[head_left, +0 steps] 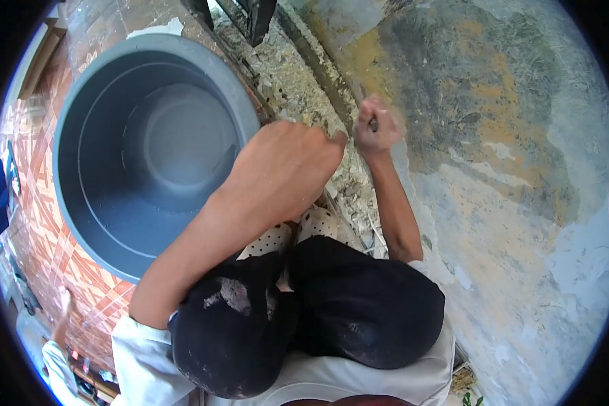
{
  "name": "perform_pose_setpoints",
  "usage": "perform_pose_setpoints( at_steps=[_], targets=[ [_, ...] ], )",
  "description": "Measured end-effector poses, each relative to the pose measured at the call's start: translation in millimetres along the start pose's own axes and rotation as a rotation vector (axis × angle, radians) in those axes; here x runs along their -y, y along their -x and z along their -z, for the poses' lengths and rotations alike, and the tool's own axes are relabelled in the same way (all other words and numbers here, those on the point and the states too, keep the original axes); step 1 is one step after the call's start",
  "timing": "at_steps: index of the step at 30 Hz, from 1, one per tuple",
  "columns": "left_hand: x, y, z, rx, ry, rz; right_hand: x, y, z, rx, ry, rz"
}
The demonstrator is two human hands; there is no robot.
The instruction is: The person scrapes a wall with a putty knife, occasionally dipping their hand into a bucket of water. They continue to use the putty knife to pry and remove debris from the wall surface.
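Observation:
My left hand (291, 159) is closed, its back toward me, reaching across the rim of a large grey-blue plastic tub (91, 223). Whatever its curled fingers hold is hidden underneath. Just to its right, my right hand (379, 125) is closed in a fist in front of the stained wall, slightly blurred. A small dark round end (373, 124) shows within its fingers, and I cannot tell what object that is. Both fists are above a strip of crumbly, broken mortar (298, 88). Between my arms are my knees in black trousers (365, 304) and dotted footwear (271, 240).
Peeling grey and yellow patches cover the wall (494, 122) at right. Orange patterned tiles (40, 203) lie left of the tub. Dark legs of some object (257, 20) stand at the top. Another person's arm (62, 318) shows at lower left.

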State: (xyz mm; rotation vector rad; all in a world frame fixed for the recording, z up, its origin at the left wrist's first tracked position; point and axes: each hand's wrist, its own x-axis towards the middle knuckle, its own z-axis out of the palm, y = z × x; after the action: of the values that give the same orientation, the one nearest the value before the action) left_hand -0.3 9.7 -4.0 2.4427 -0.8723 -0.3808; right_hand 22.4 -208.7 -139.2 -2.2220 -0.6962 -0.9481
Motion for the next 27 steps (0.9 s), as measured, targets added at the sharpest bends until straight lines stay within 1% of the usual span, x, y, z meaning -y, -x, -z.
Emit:
perform_pose_setpoints(
  at_steps=[1, 5, 6, 8, 11, 12, 13, 15, 16, 18, 21, 22, 23, 24, 25, 27],
  targets=[
    [1, -2, 1, -0.013, -0.009, -0.01, -6, -4, -5, 0.047, 0.044, 0.018],
    [-3, 3, -4, -0.062, 0.005, -0.031, -9, 7, -8, 0.114, 0.15, -0.097],
    [0, 2, -2, -0.092, -0.006, -0.038, -10, -2, -11, 0.035, 0.086, -0.088],
    [0, 3, -3, -0.042, 0.015, -0.003, 3, -6, -3, -0.088, -0.045, -0.1],
    [-3, 0, 3, -0.027, 0.036, 0.024, 33, -30, 23, -0.406, -0.266, -0.3],
    [-6, 2, 2, -0.023, 0.053, 0.035, 49, -38, 37, -0.472, -0.3, -0.339],
    [-9, 0, -3, -0.033, 0.22, 0.005, 63, -45, 53, -0.536, -0.334, -0.372],
    [-19, -4, -17, -0.041, 0.556, -0.059, 88, -52, 83, -0.458, -0.418, -0.28],
    [-30, -10, -19, 0.164, 1.0, 0.121, 99, -53, 92, -0.418, -0.463, -0.236],
    [-54, -22, -23, 0.602, 1.865, 0.531, 122, -50, 98, -0.329, -0.396, -0.199],
    [-59, -21, -45, 0.644, 1.873, 0.596, 141, -40, 98, -0.229, -0.388, -0.142],
    [-62, -22, -48, 0.602, 1.843, 0.588, 145, -39, 97, -0.18, -0.375, -0.136],
    [-63, -26, -55, 0.576, 1.898, 0.54, 149, -36, 95, -0.131, -0.37, -0.131],
    [-63, -31, -66, 0.541, 1.956, 0.502, 146, -26, 103, 0.044, -0.298, -0.081],
    [-63, -35, -75, 0.483, 2.013, 0.47, 152, -26, 110, 0.142, -0.094, -0.08],
    [-64, -49, -85, 0.399, 1.982, 0.454, 169, -31, 112, 0.309, 0.288, -0.068]
  ],
)
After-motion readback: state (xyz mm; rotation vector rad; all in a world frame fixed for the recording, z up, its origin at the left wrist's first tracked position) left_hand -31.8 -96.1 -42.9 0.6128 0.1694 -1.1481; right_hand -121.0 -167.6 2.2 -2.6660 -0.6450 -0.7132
